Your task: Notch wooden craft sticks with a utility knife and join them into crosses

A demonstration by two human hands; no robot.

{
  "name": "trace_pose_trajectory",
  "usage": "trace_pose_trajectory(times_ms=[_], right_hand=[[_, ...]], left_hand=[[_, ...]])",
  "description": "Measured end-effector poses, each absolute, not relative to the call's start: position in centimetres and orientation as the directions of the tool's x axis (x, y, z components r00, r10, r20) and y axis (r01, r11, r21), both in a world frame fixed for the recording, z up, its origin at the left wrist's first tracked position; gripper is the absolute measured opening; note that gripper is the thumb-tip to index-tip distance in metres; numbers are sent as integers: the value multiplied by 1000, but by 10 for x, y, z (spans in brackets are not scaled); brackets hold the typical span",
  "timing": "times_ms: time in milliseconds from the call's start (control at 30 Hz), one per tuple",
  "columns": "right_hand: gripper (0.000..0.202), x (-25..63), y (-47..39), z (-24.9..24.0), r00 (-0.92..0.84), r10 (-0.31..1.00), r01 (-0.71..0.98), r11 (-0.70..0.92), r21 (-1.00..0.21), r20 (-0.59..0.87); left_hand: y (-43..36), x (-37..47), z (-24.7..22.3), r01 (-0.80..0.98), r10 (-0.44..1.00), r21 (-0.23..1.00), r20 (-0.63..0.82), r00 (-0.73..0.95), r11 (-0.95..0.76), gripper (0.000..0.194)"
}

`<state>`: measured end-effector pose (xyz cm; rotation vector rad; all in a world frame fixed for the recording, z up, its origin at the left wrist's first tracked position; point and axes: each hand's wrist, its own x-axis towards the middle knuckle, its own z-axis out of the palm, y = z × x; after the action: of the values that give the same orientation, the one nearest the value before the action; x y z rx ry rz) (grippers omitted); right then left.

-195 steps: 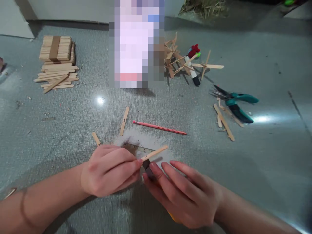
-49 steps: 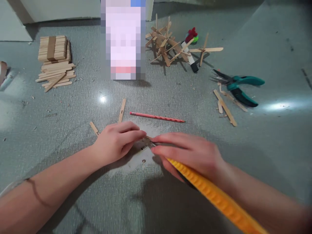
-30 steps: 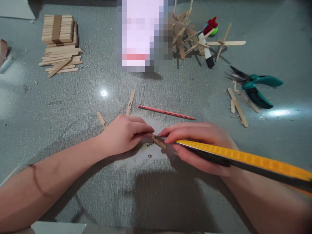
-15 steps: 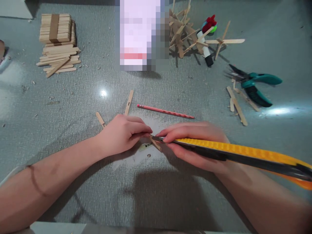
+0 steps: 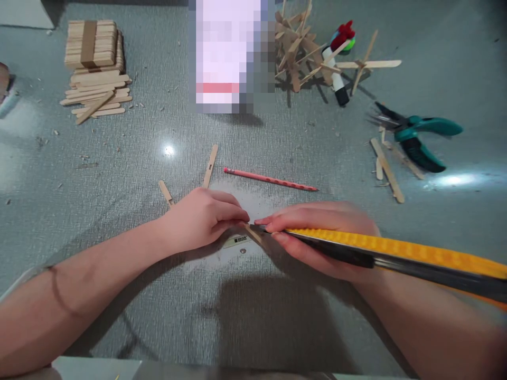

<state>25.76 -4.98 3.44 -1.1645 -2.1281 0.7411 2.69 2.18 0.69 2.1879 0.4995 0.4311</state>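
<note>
The right hand (image 5: 327,217) is wrapped round a yellow-and-black knife (image 5: 388,248), fingertips close up by the blade, while the left hand (image 5: 202,219), fingers bunched together, holds one end of a stick (image 5: 256,236) down at the centre of the frame. The blade tip meets the stick just beyond the left fingertips. The step in hand looks like cutting into the wood; the next move calls for light, guided pressure on the blade, with the stick pinned and the left fingertips out of its line.

Beneath lies a pale strip (image 5: 233,241) with black print. Just above the left hand are a slotted stick (image 5: 213,154) and a second stick (image 5: 163,188); a pencil (image 5: 269,179) lies right of them. Pliers (image 5: 406,133) sit at the right, a bundle (image 5: 75,45) upper left.

The left hand hides the held stick's far end — any mark or slot there can't be told — and the lower end of the second stick. The knife's butt runs off the right edge; a pixelated block (image 5: 217,53) masks the top centre.
</note>
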Motion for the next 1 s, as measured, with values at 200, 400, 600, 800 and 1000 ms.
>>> trace_pose_trajectory(times_ms=[200,400,600,800,1000], right_hand=[[11,259,-48,32,-472,834,475,515,-713,287],[10,255,-48,34,-450,866,545,458,-702,216],[10,254,-49,37,-433,876,551,445,-706,214],[12,256,-50,37,-443,863,533,471,-703,242],[13,252,-52,35,-453,866,528,451,-719,211]], left_hand=[[21,26,8,209,487,800,116,866,-562,20],[19,28,8,224,479,769,120,869,-599,20],[21,27,9,197,478,802,122,870,-564,19],[20,25,10,183,463,809,121,878,-559,20],[18,27,7,183,455,794,130,881,-580,19]])
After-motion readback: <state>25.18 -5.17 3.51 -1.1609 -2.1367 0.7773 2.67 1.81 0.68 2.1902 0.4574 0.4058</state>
